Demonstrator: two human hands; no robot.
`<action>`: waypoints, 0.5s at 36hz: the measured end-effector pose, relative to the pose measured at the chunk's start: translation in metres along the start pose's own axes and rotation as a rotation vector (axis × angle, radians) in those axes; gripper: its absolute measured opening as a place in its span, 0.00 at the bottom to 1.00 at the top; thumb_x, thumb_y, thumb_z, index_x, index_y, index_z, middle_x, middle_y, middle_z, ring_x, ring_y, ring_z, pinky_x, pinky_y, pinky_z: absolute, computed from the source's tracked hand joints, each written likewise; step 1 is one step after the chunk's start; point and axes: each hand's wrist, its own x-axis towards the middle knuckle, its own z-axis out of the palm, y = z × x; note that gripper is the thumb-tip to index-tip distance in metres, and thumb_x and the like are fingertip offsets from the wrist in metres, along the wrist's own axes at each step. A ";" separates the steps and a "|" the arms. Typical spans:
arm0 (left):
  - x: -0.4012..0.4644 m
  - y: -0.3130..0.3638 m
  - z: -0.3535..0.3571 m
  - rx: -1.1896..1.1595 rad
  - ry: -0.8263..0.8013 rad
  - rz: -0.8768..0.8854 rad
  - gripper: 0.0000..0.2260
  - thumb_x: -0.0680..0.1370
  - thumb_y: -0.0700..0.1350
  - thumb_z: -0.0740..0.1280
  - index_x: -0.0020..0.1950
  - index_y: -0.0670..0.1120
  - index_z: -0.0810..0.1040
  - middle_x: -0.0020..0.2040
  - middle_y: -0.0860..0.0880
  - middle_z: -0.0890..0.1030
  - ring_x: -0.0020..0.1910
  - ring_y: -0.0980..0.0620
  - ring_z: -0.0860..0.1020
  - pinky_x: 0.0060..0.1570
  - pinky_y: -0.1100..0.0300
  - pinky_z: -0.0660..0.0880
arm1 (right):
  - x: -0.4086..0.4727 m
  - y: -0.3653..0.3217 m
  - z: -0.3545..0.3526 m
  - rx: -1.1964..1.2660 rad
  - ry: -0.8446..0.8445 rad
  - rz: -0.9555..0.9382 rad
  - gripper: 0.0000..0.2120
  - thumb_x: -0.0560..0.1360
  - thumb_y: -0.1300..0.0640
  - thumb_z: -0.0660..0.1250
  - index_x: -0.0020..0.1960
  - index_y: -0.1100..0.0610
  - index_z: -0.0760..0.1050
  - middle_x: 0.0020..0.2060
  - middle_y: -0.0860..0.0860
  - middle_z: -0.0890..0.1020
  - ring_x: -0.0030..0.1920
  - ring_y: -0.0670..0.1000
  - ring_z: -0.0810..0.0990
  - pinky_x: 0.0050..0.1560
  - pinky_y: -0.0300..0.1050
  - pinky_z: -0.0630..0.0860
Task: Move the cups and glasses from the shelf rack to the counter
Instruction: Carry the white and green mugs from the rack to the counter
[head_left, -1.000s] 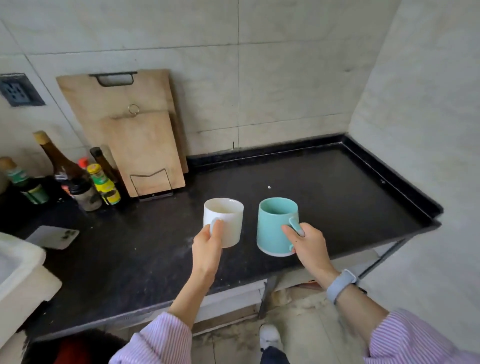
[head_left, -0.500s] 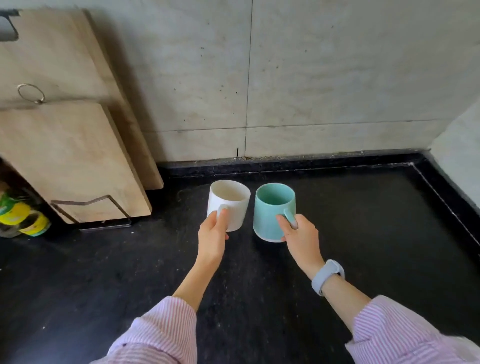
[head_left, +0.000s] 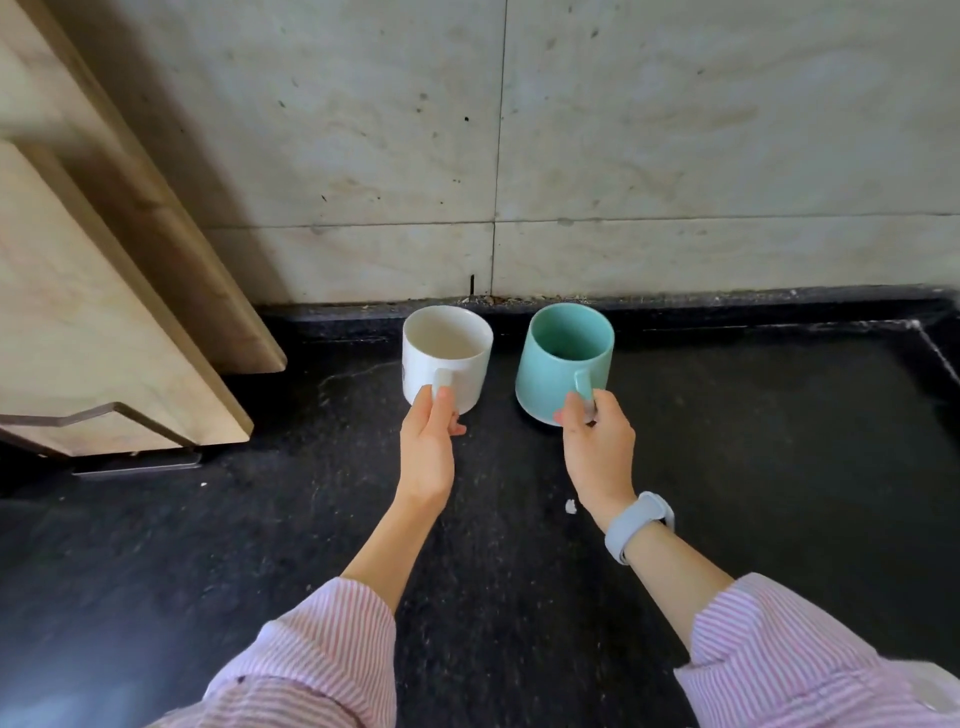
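Black stone bench (head_left: 779, 493) by the tiled wall already has the white mug (head_left: 447, 358) and teal mug (head_left: 563, 358) basically down, left hand (head_left: 427, 457) and right hand (head_left: 597, 457) fingers pinching the handles, so just letting go's left, shelf rack out of view.

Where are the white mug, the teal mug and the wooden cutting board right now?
white mug (head_left: 470, 375): head view, on its outer wall, right of the handle.
teal mug (head_left: 545, 371): head view, on its outer wall, left of the handle.
wooden cutting board (head_left: 93, 332): head view, on the flat front face of the nearer board.

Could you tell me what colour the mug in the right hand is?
Teal mug, clearest in the head view.
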 end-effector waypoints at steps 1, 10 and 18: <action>0.001 -0.001 0.001 0.001 -0.015 -0.005 0.14 0.81 0.43 0.54 0.36 0.43 0.68 0.36 0.52 0.69 0.37 0.57 0.69 0.44 0.61 0.73 | 0.001 0.001 0.002 0.007 -0.010 0.005 0.07 0.77 0.57 0.58 0.44 0.59 0.70 0.48 0.61 0.80 0.46 0.56 0.77 0.39 0.38 0.69; 0.007 0.002 0.013 0.114 -0.139 0.044 0.09 0.82 0.43 0.53 0.43 0.45 0.69 0.42 0.51 0.71 0.43 0.56 0.70 0.50 0.57 0.71 | 0.009 0.008 0.016 0.012 -0.122 -0.063 0.09 0.77 0.57 0.59 0.49 0.60 0.77 0.51 0.58 0.79 0.48 0.46 0.76 0.46 0.29 0.70; 0.008 0.002 0.015 0.236 -0.116 0.069 0.08 0.80 0.48 0.58 0.42 0.59 0.70 0.45 0.54 0.74 0.44 0.59 0.71 0.44 0.68 0.68 | 0.017 0.003 0.013 -0.019 -0.175 -0.136 0.09 0.75 0.57 0.63 0.37 0.55 0.75 0.34 0.48 0.77 0.43 0.54 0.76 0.46 0.49 0.72</action>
